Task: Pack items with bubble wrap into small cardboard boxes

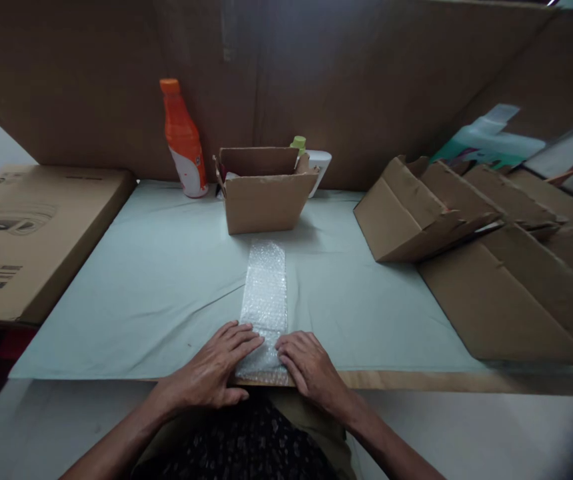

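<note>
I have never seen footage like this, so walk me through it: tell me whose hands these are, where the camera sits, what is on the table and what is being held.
There is no machine here. The single picture comes from a camera worn on a person's head, looking forward and down, so the two arms at the bottom are that person's own. The left hand and the right hand press flat on the near end of a strip of bubble wrap, which lies stretched out on the pale green table cover. Neither hand grips anything. Beyond the strip stands a small open cardboard box, with an orange bottle to its left. Flattened cardboard boxes are stacked on the right, and a large carton lies on the left.
</note>
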`<state>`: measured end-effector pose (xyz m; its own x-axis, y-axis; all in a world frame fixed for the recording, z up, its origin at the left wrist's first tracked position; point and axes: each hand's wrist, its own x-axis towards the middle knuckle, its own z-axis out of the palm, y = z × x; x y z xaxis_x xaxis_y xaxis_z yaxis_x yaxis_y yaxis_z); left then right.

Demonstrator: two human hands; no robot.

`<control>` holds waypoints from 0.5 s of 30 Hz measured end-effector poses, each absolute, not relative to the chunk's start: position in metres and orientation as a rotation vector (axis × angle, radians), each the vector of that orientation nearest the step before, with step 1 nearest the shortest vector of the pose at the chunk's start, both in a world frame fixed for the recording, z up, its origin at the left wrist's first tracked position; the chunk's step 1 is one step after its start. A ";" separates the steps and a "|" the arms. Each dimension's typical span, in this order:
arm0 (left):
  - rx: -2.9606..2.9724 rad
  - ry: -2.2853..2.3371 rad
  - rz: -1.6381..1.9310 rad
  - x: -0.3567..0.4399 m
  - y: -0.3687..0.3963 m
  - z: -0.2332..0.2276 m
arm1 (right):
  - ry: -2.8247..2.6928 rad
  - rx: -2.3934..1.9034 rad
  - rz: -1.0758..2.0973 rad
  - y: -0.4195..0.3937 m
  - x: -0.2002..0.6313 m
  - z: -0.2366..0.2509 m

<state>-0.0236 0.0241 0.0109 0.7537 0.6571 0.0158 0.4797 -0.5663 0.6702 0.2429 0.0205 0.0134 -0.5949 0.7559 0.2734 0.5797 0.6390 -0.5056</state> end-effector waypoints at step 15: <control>1.772 1.312 0.814 0.009 0.047 0.019 | -1.959 -1.208 0.633 0.025 0.263 0.050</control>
